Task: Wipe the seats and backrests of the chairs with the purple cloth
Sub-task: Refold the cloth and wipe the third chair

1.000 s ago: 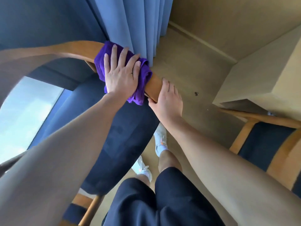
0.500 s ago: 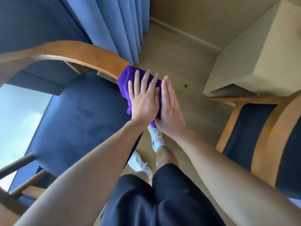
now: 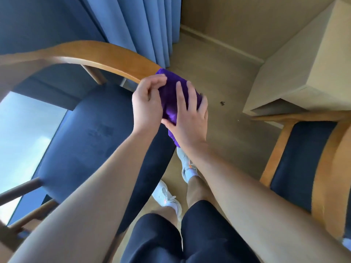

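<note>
The purple cloth [image 3: 171,95] is bunched over the right end of the curved wooden backrest rail [image 3: 98,56] of the left chair. My left hand [image 3: 147,105] pinches the cloth's left edge with curled fingers. My right hand [image 3: 190,118] lies flat on the cloth with spread fingers, gripping it from the right side. The chair's dark blue seat [image 3: 91,137] lies below and left of my hands. A second chair with a wooden frame and dark blue seat [image 3: 302,164] stands at the right.
Blue curtains [image 3: 133,27] hang behind the left chair. A beige wooden cabinet [image 3: 307,73] stands at the upper right, above the second chair. The wooden floor [image 3: 218,103] runs between the chairs. My legs and white shoes [image 3: 167,198] are below.
The cloth slid from the middle of the rail to its right end. My right hand moved from the bare rail onto the cloth. My left hand shifted from flat on top to pinching the left edge.
</note>
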Demonstrator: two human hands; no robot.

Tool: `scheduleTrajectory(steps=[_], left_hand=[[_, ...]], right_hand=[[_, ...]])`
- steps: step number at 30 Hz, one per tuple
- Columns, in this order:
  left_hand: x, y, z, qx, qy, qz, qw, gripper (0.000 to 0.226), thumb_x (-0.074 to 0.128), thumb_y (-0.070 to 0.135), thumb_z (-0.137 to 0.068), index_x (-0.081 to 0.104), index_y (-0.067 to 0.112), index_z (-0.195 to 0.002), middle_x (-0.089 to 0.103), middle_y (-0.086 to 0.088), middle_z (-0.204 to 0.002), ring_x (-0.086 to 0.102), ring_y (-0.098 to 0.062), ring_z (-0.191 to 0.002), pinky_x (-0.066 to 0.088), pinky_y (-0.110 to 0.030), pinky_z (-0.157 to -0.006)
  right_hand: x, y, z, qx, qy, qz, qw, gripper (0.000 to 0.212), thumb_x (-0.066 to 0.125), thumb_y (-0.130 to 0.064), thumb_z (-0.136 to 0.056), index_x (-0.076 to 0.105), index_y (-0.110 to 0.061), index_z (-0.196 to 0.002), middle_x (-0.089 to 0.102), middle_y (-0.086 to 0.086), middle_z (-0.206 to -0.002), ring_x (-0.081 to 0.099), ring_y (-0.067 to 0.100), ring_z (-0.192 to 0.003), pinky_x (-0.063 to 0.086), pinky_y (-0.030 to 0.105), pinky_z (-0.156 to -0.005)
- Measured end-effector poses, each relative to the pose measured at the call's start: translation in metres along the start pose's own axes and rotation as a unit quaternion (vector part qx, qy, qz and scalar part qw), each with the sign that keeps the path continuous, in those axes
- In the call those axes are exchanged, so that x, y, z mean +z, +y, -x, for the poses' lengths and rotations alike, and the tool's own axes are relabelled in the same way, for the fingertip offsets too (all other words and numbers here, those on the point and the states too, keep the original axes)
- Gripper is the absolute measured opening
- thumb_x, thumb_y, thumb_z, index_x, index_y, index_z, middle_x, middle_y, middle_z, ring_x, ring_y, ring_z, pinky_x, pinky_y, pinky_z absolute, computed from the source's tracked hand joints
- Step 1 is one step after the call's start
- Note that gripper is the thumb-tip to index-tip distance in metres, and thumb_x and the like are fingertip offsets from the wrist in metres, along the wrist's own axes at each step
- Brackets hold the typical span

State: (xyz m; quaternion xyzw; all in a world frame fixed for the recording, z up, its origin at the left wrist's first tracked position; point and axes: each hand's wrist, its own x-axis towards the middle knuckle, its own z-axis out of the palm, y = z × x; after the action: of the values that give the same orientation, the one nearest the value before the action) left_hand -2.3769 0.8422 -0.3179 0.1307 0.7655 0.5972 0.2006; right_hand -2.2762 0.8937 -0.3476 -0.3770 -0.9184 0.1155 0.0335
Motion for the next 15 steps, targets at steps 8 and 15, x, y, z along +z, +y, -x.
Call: scheduleTrajectory(steps=[8,15], left_hand=[[-0.002,-0.051,0.019,0.006,0.151,0.000,0.989,0.032,0.040,-0.003,-0.091,0.062,0.016,-0.104,0.063,-0.005,-0.110,0.059,-0.002,-0.093,0.045,-0.015,-0.079],[-0.009,-0.066,0.013,-0.030,0.176,0.031,0.983,0.032,0.042,-0.003,-0.093,0.061,0.021,-0.100,0.065,-0.002,-0.106,0.061,-0.011,-0.094,0.045,-0.016,-0.082]], right_hand=[[0.013,0.006,-0.020,-0.054,0.080,0.040,0.994,0.086,0.072,-0.044,-0.078,0.034,-0.025,-0.152,0.040,0.004,-0.151,0.044,0.034,-0.123,0.041,0.046,-0.098],[0.017,-0.028,-0.052,-0.123,0.080,0.147,0.978,0.072,0.066,-0.028,-0.089,0.033,-0.017,-0.152,0.042,0.010,-0.150,0.044,0.034,-0.131,0.036,0.050,-0.104]])
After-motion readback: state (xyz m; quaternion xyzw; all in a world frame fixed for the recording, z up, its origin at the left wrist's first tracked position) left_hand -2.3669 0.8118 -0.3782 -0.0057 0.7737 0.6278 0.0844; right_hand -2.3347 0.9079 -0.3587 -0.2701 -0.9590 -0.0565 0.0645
